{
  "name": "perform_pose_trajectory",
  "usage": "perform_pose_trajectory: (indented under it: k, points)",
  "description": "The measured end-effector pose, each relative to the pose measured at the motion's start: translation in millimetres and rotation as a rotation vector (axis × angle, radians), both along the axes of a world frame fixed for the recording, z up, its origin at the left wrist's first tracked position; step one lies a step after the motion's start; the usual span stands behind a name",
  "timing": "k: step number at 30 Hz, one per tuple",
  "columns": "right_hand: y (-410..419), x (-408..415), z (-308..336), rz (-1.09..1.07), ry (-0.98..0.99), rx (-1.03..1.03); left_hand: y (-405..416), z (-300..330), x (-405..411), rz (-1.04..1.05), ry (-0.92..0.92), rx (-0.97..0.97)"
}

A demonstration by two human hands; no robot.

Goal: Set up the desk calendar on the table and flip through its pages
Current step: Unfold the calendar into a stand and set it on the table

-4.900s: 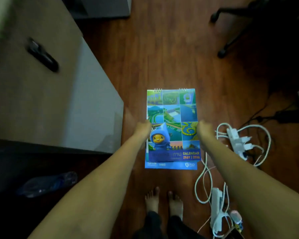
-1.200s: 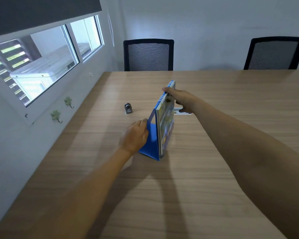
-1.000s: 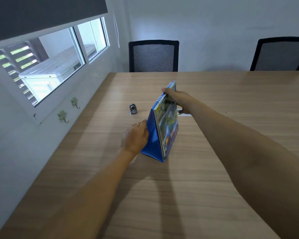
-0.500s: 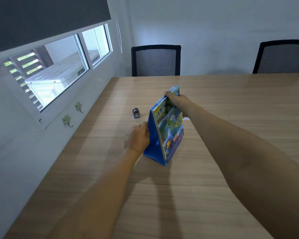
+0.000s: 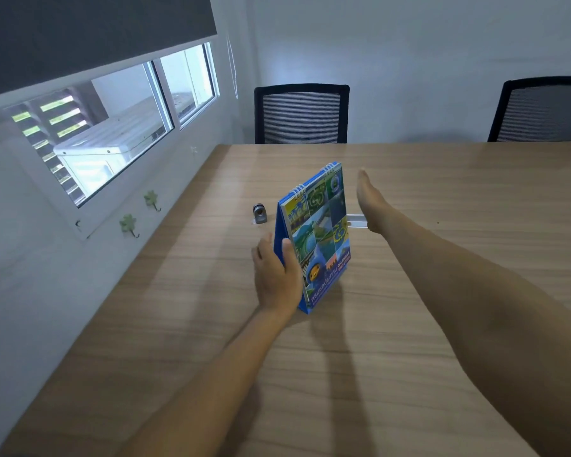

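Head cam looks down over a long wooden counter (image 5: pixel 442 179). Far left, around 10 o'clock, there's a window (image 5: pixel 119 133) with two little green clover hooks (image 5: pixel 128 224) on the wall under it. Next over, a small grey gadget (image 5: pixel 259 213) sits on the counter just past the calendar's back panel, can't tell what it is. The left hand (image 5: pixel 275 275) is wrapped around the near edge of the desk calendar (image 5: pixel 317 239), thumb on the cover side, fingers on the blue back. Calendar stands tent-style at dead centre, cartoon cover facing right. At 1 o'clock the right hand (image 5: pixel 370 201) is flat and open beside the calendar, not touching it, partly covering a clear strip (image 5: pixel 355 222) lying behind. Two black mesh chairs (image 5: pixel 301 114) at 12 and 2.
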State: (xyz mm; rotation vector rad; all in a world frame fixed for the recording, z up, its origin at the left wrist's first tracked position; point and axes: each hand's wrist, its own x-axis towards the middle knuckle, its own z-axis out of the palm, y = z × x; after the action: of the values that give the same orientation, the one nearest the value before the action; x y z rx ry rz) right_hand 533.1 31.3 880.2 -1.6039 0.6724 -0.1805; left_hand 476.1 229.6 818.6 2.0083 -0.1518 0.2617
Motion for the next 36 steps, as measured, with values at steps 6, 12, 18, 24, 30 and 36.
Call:
perform_pose_trajectory:
  k: [6, 12, 18, 24, 30, 36]
  points:
    - [-15, 3, -8, 0.104, -0.014, 0.0, -38, -4, -29, -0.125, 0.276, -0.162]
    - [-13, 10, -9, 0.198, -0.014, 0.062, -48, -8, -25, -0.149, 0.337, -0.21]
    - [-15, -8, -13, 0.147, -0.027, 0.086, -39, -11, -6, -0.188, 0.319, -0.17]
    - [-13, -37, -26, -0.005, -0.078, 0.149, -27, -14, 43, -0.325, 0.333, -0.135]
    - [1, -56, -45, -0.12, -0.133, 0.211, -34, -9, 85, -0.414, 0.435, -0.219]
    - [0, -66, -60, -0.13, -0.165, 0.201, -29, -19, 91, -0.429, 0.402, -0.233]
